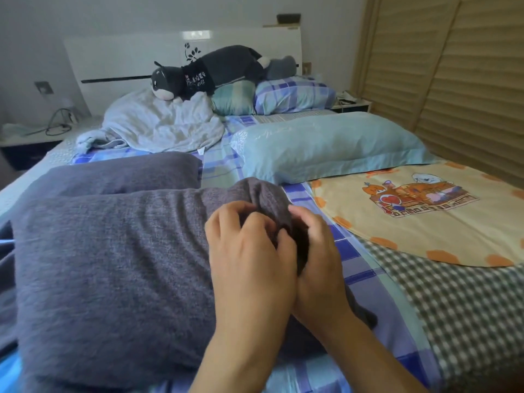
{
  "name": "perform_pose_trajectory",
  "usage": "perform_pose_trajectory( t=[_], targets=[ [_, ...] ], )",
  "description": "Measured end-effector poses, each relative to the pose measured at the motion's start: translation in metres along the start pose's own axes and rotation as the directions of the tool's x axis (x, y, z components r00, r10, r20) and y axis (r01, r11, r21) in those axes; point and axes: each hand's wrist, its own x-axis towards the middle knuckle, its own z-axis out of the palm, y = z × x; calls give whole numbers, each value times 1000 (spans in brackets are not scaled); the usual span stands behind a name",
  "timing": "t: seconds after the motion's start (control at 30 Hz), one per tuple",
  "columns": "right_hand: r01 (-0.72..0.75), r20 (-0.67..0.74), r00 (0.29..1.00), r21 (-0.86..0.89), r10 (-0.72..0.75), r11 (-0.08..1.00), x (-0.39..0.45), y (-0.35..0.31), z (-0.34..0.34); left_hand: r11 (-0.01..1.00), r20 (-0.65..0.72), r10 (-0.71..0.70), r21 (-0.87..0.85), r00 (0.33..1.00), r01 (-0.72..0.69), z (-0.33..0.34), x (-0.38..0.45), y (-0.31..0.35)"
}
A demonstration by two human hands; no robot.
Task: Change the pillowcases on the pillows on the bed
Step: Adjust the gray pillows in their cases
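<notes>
Near pillow: a pillow in a dark grey-purple pillowcase [107, 268] lies across the near part of the bed, its right end bunched up under both hands.
Left hand [249, 256]: fingers curled and pinching a fold of the grey fabric at that right end.
Right hand [317, 251]: pressed against the left hand, fingers closed on the same bunched edge of the pillowcase.
Second grey pillow [122, 173]: just behind the first, touching it, in matching fabric.
Light blue pillow [326, 146]: further up and to the right, lying flat, with a flanged border.
Yellow pillowcase [425, 211]: spread flat on the right side of the bed, orange spots at its edge and a cartoon print in the middle; it lies partly over a grey checked cloth [453, 307].
Bed sheet [354, 251]: blue and purple plaid, showing between the pillows.
Head of bed: a crumpled white blanket [158, 123], a green striped pillow [235, 99] and a blue plaid pillow [295, 95], with a dark plush cat [204, 72] lying on top of them against the white headboard [119, 58].
</notes>
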Motion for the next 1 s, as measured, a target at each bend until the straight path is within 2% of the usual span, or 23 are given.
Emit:
perform_pose_trajectory(
  t=[0.03, 0.1, 0.3, 0.43, 0.47, 0.5, 0.57, 0.6, 0.7, 0.77, 0.87, 0.93, 1.0],
  targets=[
    [-27, -27, 999, 142, 31, 990, -2, 0, -5, 998, -5, -29, -59, 1000, 28, -1, 4, -3],
    [-40, -33, 998, 220, 48, 975, 0, -4, -14, 971, 53, -94, -214, 994, 103, -4, 10, -7],
    [-23, -9, 1000, 172, 25, 985, 15, -17, -31, 903, 160, -126, -390, 979, 180, -8, 13, -17],
    [-121, 32, 993, 247, 117, 961, 21, -23, -39, 744, 266, -169, -597, 949, 300, -9, 14, -24],
    [-203, 84, 979, 310, 186, 929, 23, -23, -40, 685, 306, -164, -649, 938, 332, -10, 14, -25],
    [-324, 173, 946, 417, 275, 849, 24, -25, -42, 638, 350, -148, -681, 925, 360, -11, 14, -27],
    [-553, 411, 832, 573, 372, 604, 28, -27, -46, 598, 439, -81, -697, 895, 396, -15, 16, -31],
    [-612, 483, 790, 585, 376, 533, 29, -27, -47, 608, 471, -44, -687, 881, 398, -16, 18, -34],
    [-665, 547, 746, 594, 379, 452, 32, -26, -46, 606, 501, -53, -671, 864, 426, -16, 25, -37],
    [-678, 557, 734, 627, 388, 383, 32, -28, -45, 635, 413, -93, -676, 906, 374, -16, 26, -32],
    [-668, 551, 733, 693, 399, 269, 31, -33, -46, 833, 90, -53, -544, 994, 94, -11, 12, -21],
    [-644, 528, 741, 735, 415, 214, 30, -38, -46, 908, -100, -22, -419, 995, -22, -6, -1, -14],
    [-603, 492, 761, 777, 423, 181, 27, -42, -43, 943, -256, 43, -309, 966, -124, 1, -8, -11]
  ],
)
